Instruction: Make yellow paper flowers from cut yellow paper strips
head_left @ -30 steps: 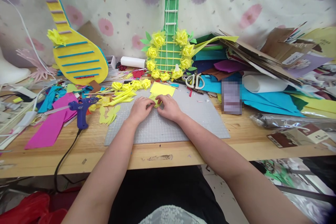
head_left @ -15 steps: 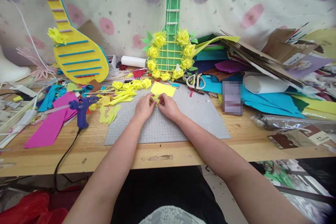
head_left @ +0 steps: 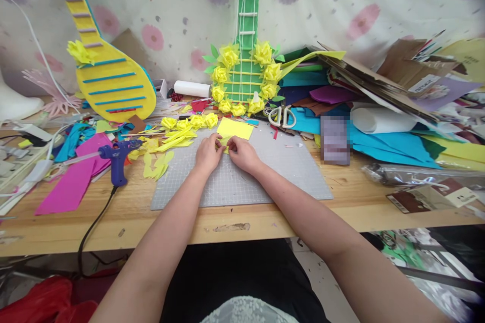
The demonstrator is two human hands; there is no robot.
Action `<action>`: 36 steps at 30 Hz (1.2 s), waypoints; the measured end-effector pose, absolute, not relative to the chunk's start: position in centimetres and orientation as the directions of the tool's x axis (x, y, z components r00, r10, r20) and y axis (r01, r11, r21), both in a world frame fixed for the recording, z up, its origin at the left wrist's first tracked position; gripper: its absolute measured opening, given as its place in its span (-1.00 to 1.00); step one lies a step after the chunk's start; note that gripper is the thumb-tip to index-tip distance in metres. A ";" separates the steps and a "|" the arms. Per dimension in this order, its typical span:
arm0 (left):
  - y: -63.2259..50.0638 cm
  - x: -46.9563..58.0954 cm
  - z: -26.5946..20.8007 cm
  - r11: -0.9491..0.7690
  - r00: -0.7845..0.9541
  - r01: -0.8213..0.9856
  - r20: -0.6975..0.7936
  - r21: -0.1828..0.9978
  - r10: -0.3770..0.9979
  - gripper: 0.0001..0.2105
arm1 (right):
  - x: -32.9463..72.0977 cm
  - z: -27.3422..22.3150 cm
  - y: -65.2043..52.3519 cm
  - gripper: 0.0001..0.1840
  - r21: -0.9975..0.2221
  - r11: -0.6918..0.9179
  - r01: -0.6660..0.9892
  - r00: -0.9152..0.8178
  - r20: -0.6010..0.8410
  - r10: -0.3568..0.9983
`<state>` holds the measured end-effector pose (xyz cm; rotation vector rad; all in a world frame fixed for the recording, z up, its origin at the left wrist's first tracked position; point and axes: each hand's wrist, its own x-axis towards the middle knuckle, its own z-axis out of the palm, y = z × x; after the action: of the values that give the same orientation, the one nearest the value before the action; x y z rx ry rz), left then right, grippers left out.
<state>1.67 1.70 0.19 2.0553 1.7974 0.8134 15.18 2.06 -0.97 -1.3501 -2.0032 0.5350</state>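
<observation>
Both hands meet over the upper part of a grey mat (head_left: 291,181). The left hand (head_left: 208,153) is nearly closed, its fingers curled and its tips apparently pinching the left side of a small yellow piece (head_left: 226,141). The right hand (head_left: 242,153) mirrors it, fingers bent inward, apparently pinching the opposite side. Holding the piece from two sides probably lets the fingertips work it evenly; its exact shape is hidden behind them.

Just beyond the hands a yellow sheet (head_left: 238,128) lies flat on the mat, near enough to reach with little arm movement. The mat likely shields the worktop (head_left: 132,232) from cuts and glue.

To the left, a row of yellow flowers (head_left: 197,121) sits apart from the loose petals (head_left: 158,165), perhaps so made and unmade parts do not mix. The glue gun (head_left: 118,159) stands with its nozzle away from the person, probably for safety, its cord trailing over the front edge. Scissors (head_left: 282,118) lie on the far side, below the green guitar (head_left: 244,78), which stands upright at the back, its flowers in full view.
</observation>
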 end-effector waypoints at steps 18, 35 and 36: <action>1.7 1.3 0.1 -0.243 0.133 0.905 0.310 0.350 0.941 -0.83 | 14.8 -1.0 1.9 -0.88 -0.511 0.432 0.743 -0.309 0.310 0.899; 1.6 1.3 -0.4 -0.162 0.034 0.901 0.306 0.403 0.951 -0.80 | 14.5 -0.7 1.4 -0.82 -0.413 0.442 0.796 -0.336 0.305 0.891; 1.6 1.3 -0.4 -0.163 0.033 0.899 0.309 0.406 0.951 -0.80 | 14.5 -0.8 1.5 -0.84 -0.416 0.438 0.797 -0.332 0.305 0.893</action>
<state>1.25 1.61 -0.41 2.1845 1.9650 0.7908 14.47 1.46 -0.75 -1.4193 -2.2065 0.2607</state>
